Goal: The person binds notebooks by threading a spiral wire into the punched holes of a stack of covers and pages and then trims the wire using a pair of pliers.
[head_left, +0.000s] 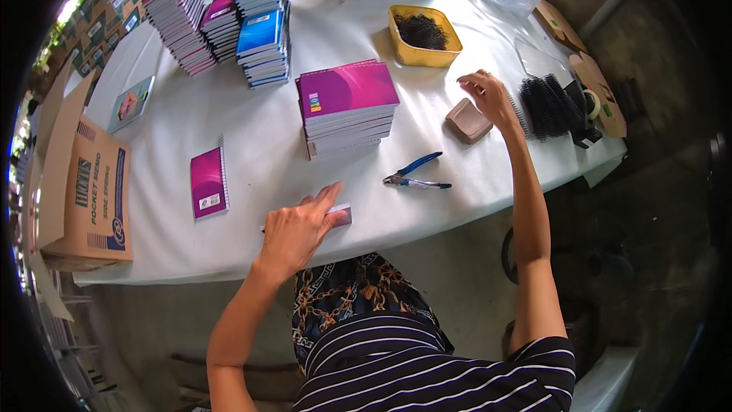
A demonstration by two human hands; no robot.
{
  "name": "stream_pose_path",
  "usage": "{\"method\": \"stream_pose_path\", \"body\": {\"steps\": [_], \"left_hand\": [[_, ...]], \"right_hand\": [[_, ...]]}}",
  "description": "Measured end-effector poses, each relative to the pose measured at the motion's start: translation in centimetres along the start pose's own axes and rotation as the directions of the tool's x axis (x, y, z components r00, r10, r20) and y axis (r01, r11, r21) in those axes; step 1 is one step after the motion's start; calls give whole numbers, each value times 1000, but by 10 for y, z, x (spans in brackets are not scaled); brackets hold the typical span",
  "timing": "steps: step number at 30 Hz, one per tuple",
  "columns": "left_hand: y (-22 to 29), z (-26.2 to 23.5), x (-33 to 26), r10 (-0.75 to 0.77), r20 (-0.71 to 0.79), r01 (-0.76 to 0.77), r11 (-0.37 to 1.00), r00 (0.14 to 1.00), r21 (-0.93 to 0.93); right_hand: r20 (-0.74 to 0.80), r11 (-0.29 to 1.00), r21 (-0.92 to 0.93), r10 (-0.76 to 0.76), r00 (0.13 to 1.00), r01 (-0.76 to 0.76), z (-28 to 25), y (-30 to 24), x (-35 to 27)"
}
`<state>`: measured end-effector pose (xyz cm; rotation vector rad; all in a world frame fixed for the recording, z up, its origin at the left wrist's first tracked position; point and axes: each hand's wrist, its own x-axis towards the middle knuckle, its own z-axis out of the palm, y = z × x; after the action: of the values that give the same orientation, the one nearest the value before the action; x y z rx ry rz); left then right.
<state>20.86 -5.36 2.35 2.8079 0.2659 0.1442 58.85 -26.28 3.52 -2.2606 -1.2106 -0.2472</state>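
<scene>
Pressing flat with its fingers spread, the left hand (296, 230) pins a small magenta notebook (340, 215) at the near edge of the tabletop (259, 152), holding it down rather than gripping it; only the notebook's right end shows past the fingers. At about two o'clock from it, the right hand (488, 95) hangs over the far right of the tabletop with fingertips pinched, seemingly on a thin wire coil, though I cannot tell for sure what it has hold of. Because the pinned notebook sits right at the edge, a nudge from the left hand could tip it off; the reaching right forearm could also sweep the brown pad (467, 120) or the blue-handled pliers (415, 174) lying at three o'clock of the left hand. Counting outward: one pair of pliers, one brown pad, one loose magenta notebook (208, 181) at nine o'clock, one stack of magenta-covered notebooks (348, 107) at twelve, one yellow tray (424, 55) of black coils, one heap of black spiral bindings (553, 107) at the right, roughly four leaning stacks of notebooks (221, 23) at eleven, and one cardboard carton (91, 191) off the left end.
</scene>
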Motion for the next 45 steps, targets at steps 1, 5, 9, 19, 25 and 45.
{"method": "stream_pose_path", "body": {"steps": [1,5,9,19,25,45], "left_hand": [[0,-1,0,-11,-2,11,1000,1000,-13],[2,-2,-2,67,-45,-64,995,997,74],[2,2,-2,68,-32,-67,997,997,40],[1,1,-4,70,-17,-69,996,997,58],[-2,5,-4,112,-68,-109,993,991,45],[3,2,1,93,-85,-99,992,992,-72]], "right_hand": [[97,984,170,-62,993,45,-3,-35,-10],[256,779,627,-215,942,8,28,-167,-78],[286,761,647,-186,940,-46,52,-191,-98],[358,761,648,-258,897,-39,55,-187,-94],[495,780,622,-319,808,-73,48,-187,-89],[341,921,212,-382,859,326,45,-213,-104]]}}
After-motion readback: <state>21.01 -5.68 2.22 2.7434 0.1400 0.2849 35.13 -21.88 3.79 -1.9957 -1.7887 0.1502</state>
